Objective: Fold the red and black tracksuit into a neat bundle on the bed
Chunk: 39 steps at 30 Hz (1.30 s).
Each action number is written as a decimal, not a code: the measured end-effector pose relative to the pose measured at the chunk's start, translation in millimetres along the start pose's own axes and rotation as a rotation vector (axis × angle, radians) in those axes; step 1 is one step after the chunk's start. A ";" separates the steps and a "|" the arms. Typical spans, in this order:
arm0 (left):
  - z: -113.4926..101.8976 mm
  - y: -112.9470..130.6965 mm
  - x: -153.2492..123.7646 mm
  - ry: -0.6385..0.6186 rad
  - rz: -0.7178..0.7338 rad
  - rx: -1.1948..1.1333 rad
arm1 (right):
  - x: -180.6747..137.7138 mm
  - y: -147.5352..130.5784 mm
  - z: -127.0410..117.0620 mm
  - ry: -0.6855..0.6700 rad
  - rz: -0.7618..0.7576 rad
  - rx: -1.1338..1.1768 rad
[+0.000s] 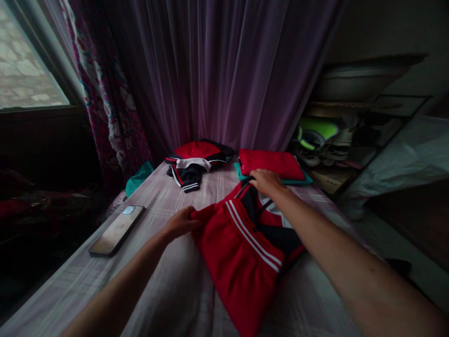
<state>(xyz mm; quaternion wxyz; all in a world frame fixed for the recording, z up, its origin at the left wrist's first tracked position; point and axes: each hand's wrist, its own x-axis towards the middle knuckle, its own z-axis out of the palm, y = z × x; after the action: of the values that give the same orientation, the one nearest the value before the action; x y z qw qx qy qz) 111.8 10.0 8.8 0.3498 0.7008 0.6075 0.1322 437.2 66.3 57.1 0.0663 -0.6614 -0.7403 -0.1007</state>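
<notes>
A red and dark tracksuit jacket (238,248) lies spread over the bed, its ribbed band crossed by two white stripes. My left hand (180,223) is closed on the red cloth at the jacket's left edge. Farther forward, my right hand (267,181) grips the dark edge at its far end. Dark and white parts of the jacket show beneath my right forearm. Just beyond my right hand is a folded red garment (268,164) on top of a teal cloth (298,181).
Another red and dark garment (199,150) with a striped cuff lies crumpled at the bed's far end. A phone (117,231) rests on the checked sheet (157,276) at left. Purple curtains (224,70) hang behind. A shoe rack (336,145) stands at right.
</notes>
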 end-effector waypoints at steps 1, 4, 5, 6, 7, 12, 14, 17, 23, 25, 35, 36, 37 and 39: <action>-6.5 -9.8 -18.5 -0.001 -0.012 0.039 | 13.6 -23.4 -3.7 0.054 -0.061 0.021; -21.7 -35.4 -71.9 -0.050 -0.037 0.183 | 38.2 -88.4 -12.0 0.160 -0.292 0.160; -24.8 -42.0 -85.5 -0.079 -0.030 0.228 | 40.1 -103.5 -13.3 0.179 -0.346 0.204; -26.8 -47.8 -95.6 -0.108 -0.018 0.255 | 39.0 -113.5 -13.6 0.188 -0.370 0.237; -27.8 -52.7 -101.6 -0.125 -0.003 0.259 | 35.1 -117.8 -12.6 0.186 -0.361 0.254; -21.3 -62.1 -81.2 -0.013 -0.002 0.055 | -16.3 -72.3 11.8 0.106 0.038 0.214; -16.1 -56.9 -64.7 0.041 -0.034 0.041 | -44.7 -44.3 28.9 0.048 0.246 0.198; -8.6 -42.9 -48.7 0.076 -0.033 0.130 | -85.5 -17.0 56.1 -0.139 0.446 0.350; 2.9 -30.1 -48.2 0.087 -0.058 0.362 | -134.4 -14.1 87.3 -0.151 0.483 0.788; 6.6 -31.8 -52.1 0.110 -0.062 0.376 | -142.3 -18.2 89.9 -0.189 0.463 0.859; 18.6 -28.7 -82.7 0.120 -0.066 0.401 | -159.3 -40.4 81.8 -0.155 0.338 1.060; 18.3 -28.4 -86.8 0.099 -0.054 0.413 | -162.9 -39.8 79.7 -0.161 0.313 1.076; 17.6 -28.2 -90.7 0.081 -0.042 0.423 | -167.2 -38.8 77.5 -0.173 0.286 1.090; 15.6 -28.3 -97.1 0.061 -0.029 0.433 | -176.3 -36.4 72.9 -0.195 0.256 1.078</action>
<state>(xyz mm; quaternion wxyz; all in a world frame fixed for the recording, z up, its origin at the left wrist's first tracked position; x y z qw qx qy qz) 77.8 -86.4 2.4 0.1745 0.7463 0.6422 0.0147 424.2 -90.5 -56.7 0.3378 -0.6249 -0.6034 0.3622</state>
